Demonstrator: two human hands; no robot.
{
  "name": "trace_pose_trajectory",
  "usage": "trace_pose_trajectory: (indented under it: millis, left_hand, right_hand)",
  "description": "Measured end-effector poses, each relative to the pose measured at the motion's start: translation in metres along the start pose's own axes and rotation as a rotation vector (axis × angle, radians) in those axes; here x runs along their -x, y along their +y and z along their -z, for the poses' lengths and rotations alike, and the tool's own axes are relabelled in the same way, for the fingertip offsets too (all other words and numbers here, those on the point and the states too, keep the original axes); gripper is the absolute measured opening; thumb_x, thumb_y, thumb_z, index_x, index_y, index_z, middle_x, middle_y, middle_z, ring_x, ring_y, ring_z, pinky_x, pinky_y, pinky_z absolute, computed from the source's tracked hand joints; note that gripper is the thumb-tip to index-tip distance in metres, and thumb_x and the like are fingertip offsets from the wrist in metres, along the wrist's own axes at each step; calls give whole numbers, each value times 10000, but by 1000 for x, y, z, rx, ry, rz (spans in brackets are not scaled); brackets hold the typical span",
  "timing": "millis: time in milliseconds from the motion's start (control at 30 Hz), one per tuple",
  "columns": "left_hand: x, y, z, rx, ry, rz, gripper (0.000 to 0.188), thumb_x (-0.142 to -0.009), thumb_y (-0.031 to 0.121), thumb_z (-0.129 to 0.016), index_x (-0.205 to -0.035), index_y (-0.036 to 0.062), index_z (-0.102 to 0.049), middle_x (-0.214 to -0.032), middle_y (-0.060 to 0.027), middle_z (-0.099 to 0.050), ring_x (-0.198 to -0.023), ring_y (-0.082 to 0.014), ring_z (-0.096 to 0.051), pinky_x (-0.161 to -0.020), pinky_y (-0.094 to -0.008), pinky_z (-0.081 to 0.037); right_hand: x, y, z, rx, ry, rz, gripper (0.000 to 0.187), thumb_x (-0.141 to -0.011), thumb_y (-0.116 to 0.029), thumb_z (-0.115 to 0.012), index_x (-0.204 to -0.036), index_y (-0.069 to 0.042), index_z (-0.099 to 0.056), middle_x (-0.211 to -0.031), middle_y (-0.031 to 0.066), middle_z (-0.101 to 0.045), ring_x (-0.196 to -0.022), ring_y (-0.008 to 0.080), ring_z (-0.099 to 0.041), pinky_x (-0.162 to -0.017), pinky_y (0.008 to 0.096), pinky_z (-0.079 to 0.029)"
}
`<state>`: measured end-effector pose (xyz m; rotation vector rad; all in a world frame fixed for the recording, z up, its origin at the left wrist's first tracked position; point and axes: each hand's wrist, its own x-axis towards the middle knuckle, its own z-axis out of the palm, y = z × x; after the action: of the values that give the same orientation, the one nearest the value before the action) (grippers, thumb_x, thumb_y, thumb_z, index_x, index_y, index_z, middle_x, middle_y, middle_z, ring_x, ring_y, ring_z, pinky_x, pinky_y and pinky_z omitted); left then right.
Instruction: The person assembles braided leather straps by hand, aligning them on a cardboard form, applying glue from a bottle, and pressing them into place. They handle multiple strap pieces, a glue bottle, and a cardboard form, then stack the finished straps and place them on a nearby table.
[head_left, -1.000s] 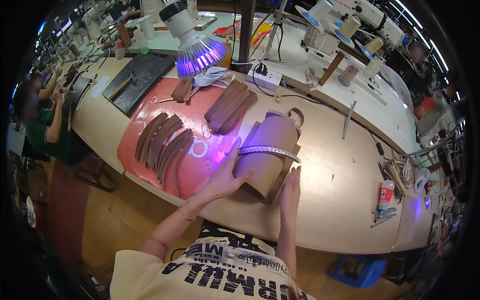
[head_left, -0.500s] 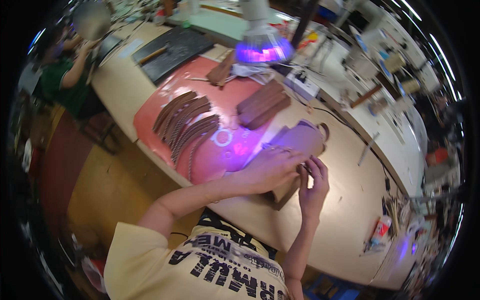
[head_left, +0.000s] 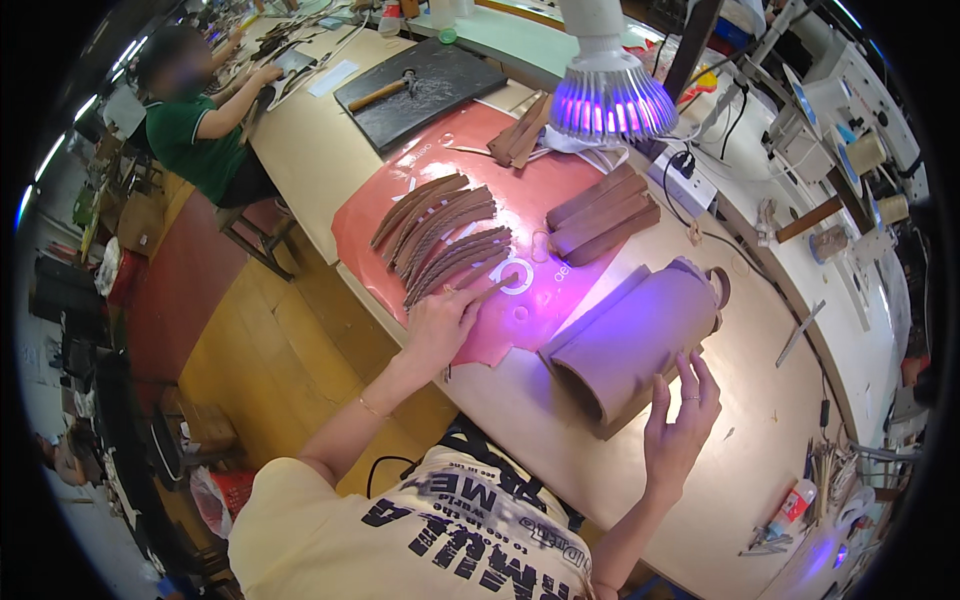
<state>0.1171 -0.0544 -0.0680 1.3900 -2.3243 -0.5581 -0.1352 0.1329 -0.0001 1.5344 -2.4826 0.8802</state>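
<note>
The left hand [head_left: 440, 325] is lying palm down with its fingers spread on the near edge of the red rubbery mat [head_left: 400, 215], the fingertips touching the nearest of the curved brown leather strips [head_left: 445, 245] fanned across that mat; it is gripping nothing. The right hand [head_left: 680, 425] is standing open beside the large rolled tan leather piece [head_left: 640, 340], its fingertips resting against the roll's near side, the fingers apart and not closed around it. The long pale wooden workbench [head_left: 320, 150] is bearing everything: the roll is lying on its side on bare wood just right of the mat, its open end facing the person. Farther back, a dark rectangular slab [head_left: 440, 85] is carrying a wooden-handled hammer [head_left: 385, 92]. A stack of straight brown leather strips [head_left: 603, 212] is lying on the mat's far right part, under the purple-glowing lamp head [head_left: 612, 100], whose light is pooling on the mat. A white power strip [head_left: 686, 180] is sitting just behind that stack. At the bench's far left, another person in a green shirt [head_left: 195, 150] is sitting and working.
</note>
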Motion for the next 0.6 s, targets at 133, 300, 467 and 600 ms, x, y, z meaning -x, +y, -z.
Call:
trace_pose_trajectory:
  millis: [133,300,467,600]
  left_hand:
    - [-6,-10,-5,-190,266,-212,251,-786,193,-765,-999,78,-698,-901,-92,-662,-831,-277,-627,-740,-387,-477]
    - [-1,-4,3,-245,134,70,409,-745,344,-794,-1057,109,-671,-1131,-87,-602,-1080,-270,-554,-901,-436,-389]
    - [0,-8,4,-236,137,19,332,-754,327,-791,-983,107,-693,-970,-49,-666,-972,-237,-585,-862,-412,-358]
    - [-19,-17,3,-371,234,-64,265,-745,294,-799,-920,118,-705,-863,-9,-694,-898,-208,-598,-830,-388,-343]
  right_hand:
    - [23,12,1,-3,-25,-122,358,-918,-182,-663,-1257,-80,-609,-1282,128,-574,-1167,306,-525,-991,421,-399]
    - [44,15,4,-14,-44,-283,325,-945,-201,-631,-1244,-74,-615,-1282,123,-583,-1161,301,-526,-980,418,-412]
    - [55,18,4,-29,-125,-335,319,-952,-210,-620,-1236,-67,-622,-1267,123,-594,-1153,302,-524,-985,418,-414]
    - [61,19,3,-17,-165,-352,323,-954,-213,-614,-1237,-58,-620,-1248,125,-605,-1142,305,-528,-985,414,-414]
